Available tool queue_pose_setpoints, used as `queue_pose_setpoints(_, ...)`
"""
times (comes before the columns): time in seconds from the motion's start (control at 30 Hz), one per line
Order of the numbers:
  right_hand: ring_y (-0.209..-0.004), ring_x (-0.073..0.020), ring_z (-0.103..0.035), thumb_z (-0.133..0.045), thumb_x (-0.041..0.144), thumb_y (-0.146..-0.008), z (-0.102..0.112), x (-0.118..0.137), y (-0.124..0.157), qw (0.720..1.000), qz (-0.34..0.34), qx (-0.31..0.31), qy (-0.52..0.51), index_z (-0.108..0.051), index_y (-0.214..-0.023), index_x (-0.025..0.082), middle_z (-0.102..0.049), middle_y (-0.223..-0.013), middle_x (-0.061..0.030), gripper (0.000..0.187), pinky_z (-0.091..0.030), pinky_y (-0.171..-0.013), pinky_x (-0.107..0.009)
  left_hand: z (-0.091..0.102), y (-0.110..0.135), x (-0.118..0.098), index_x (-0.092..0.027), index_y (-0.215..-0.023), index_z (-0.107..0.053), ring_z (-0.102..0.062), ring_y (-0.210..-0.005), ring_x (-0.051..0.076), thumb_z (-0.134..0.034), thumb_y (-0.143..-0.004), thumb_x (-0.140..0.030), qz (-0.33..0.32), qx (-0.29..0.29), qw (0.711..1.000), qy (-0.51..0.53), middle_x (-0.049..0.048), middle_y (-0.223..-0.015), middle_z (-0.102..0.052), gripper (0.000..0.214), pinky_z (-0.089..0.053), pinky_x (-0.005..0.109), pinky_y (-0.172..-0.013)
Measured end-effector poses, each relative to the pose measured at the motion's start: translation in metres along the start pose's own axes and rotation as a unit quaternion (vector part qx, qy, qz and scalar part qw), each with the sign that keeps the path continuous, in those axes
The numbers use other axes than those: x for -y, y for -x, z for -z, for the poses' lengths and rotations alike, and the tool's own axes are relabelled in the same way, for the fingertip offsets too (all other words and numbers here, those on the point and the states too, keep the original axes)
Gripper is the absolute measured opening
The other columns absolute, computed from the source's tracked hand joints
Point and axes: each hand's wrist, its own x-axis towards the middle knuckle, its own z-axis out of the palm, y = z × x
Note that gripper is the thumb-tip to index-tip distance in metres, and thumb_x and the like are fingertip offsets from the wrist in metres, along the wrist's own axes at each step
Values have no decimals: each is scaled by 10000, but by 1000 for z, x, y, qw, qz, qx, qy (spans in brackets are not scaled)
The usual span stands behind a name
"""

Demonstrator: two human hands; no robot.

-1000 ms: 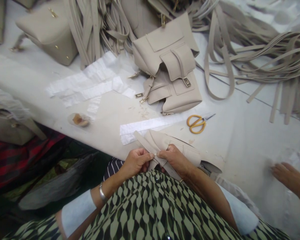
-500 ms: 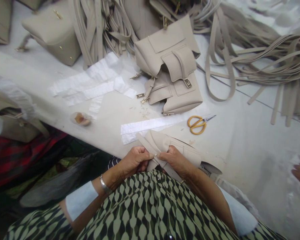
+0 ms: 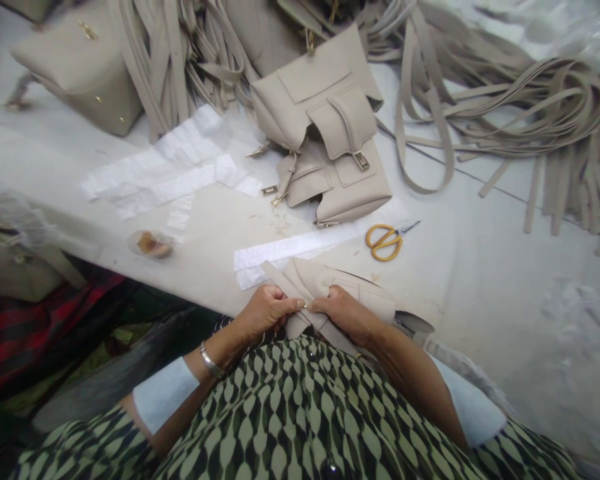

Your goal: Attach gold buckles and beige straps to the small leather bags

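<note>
Close to my body at the table's edge lies a beige handbag (image 3: 300, 277) with its straps crossing near my fingers. My left hand (image 3: 270, 308) pinches the bag's strap from the left, thumb pointing inward. From the right, my right hand (image 3: 343, 310) grips the bag, its thumb almost meeting the left one. A tiny shiny metal fitting (image 3: 305, 306) shows between the thumbs. The fingers under the bag are hidden. Just beyond the bag lies a white paper strip (image 3: 260, 257), and scissors with yellow handles (image 3: 384, 242) rest to its right.
Two stacked beige handbags (image 3: 325, 127) with metal clasps lie ahead. Another bag (image 3: 85, 67) stands far left. Bundles of beige straps (image 3: 520, 120) cover the back right. White paper pieces (image 3: 175, 160) and a small clear bag with brownish content (image 3: 153, 244) lie on the left.
The view has shifted slightly, so the tabletop things appear farther left. Both hands keep their hold on the bag, thumbs still together. Another person's hand at the right edge has left the view.
</note>
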Motion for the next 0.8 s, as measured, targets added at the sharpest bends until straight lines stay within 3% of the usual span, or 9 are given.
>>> queue_pose_setpoints(0.1,-475,-124,-548,-467,401,-826,11,11,4,997,21,64,31,-600,-712,124,-643,-632,-57,327,-436,-437,-214,1,0,-10,-137,-542,-518,-404,-341,62,-701,-652,-337,-51,-18,998,29,-41,-399,-497,293,-274,180,-361)
queue_pose_setpoints(0.27,-541,-117,-527,-520,560,-786,58,27,31,970,138,71,190,-614,-721,140,-625,-673,-29,436,-429,-512,-221,-4,-1,-15,-144,-554,-497,-393,-384,61,-687,-663,-310,-79,-13,994,73,-49,-422,-479,275,-285,190,-409)
queue_pose_setpoints(0.37,-602,-123,-528,-715,448,-647,85,25,68,935,147,86,310,-651,-826,160,-630,-735,-7,345,-383,-530,-208,0,0,-12,-157,-581,-491,-385,-400,73,-652,-704,-419,-76,-12,996,43,-51,-441,-466,331,-283,198,-422)
queue_pose_setpoints(0.47,-531,-107,-454,-819,217,-465,93,9,104,905,111,61,406,-668,-819,202,-574,-652,39,386,-288,-481,-213,10,14,-17,-174,-552,-484,-385,-396,101,-562,-759,-522,-92,-52,982,-158,-38,-427,-441,412,-287,226,-432)
queue_pose_setpoints(0.5,-504,-100,-416,-796,151,-469,92,1,113,896,107,48,428,-665,-785,205,-541,-616,47,347,-257,-472,-222,13,21,-21,-179,-528,-479,-396,-406,114,-540,-772,-530,-124,-96,953,-260,-29,-426,-436,432,-296,239,-448)
queue_pose_setpoints(0.57,-496,-98,-372,-709,70,-536,88,-12,126,881,123,22,456,-643,-739,197,-491,-588,49,248,-227,-478,-234,15,39,-32,-181,-537,-507,-452,-469,145,-529,-795,-507,-239,-189,850,-430,-5,-474,-477,415,-336,268,-512)
queue_pose_setpoints(0.63,-533,-106,-386,-629,53,-610,84,-19,133,877,153,22,455,-620,-734,184,-477,-608,42,181,-245,-508,-234,9,54,-44,-174,-724,-602,-556,-661,201,-561,-793,-469,-390,-198,745,-504,42,-679,-608,306,-403,310,-653)
queue_pose_setpoints(0.7,-580,-114,-416,-584,81,-680,84,-18,137,882,176,45,434,-604,-759,172,-474,-637,38,122,-279,-544,-226,-7,59,-54,-149,-1063,-576,-557,-976,269,-615,-765,-457,-501,-82,680,-528,113,-1029,-634,431,-399,371,-855)
queue_pose_setpoints(0.8,-609,-119,-449,-522,128,-749,88,-5,140,902,198,62,378,-592,-809,152,-495,-665,31,95,-320,-561,-217,-37,47,-61,-153,-1220,-470,-504,-1107,278,-623,-773,-435,-516,110,621,-579,124,-1155,-593,550,-297,443,-1001)
